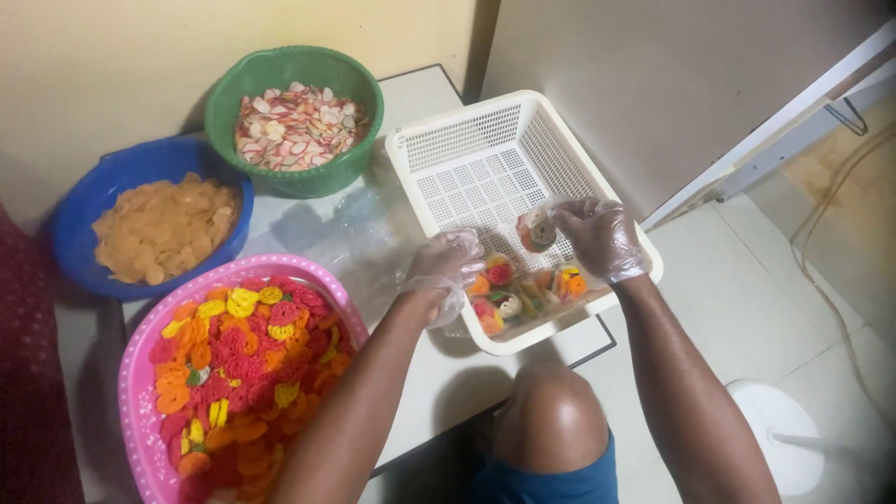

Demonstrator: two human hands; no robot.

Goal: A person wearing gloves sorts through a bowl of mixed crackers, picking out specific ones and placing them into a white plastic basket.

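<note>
**Gloved hands at the white basket, much of the scene cut off**

At the bottom centre a bare knee [551,415] and blue shorts [546,485] run off the frame edge. Lower left, the pink basin [140,373] of red, orange and yellow crackers [238,373] is cropped at the bottom. A dark red cloth fills the left edge, its shape unclear.

Mid-frame, both hands wear thin clear gloves. The left hand [446,271] rests with fingers loosely curled at the near left rim of the white basket [485,149]; whether it grips anything I cannot tell. The right hand [600,238] pinches a small clear bag [538,231] of crackers above the basket. Filled packets [523,294] lie in the basket's near end, contents blurred behind plastic. Clear plastic lies crumpled on the table [420,93] left of the basket, hard to make out.

Farther, left, sits a blue bowl [84,201] of pale orange chips; upper centre-left, a green bowl [280,70] of white-and-pink chips
</note>
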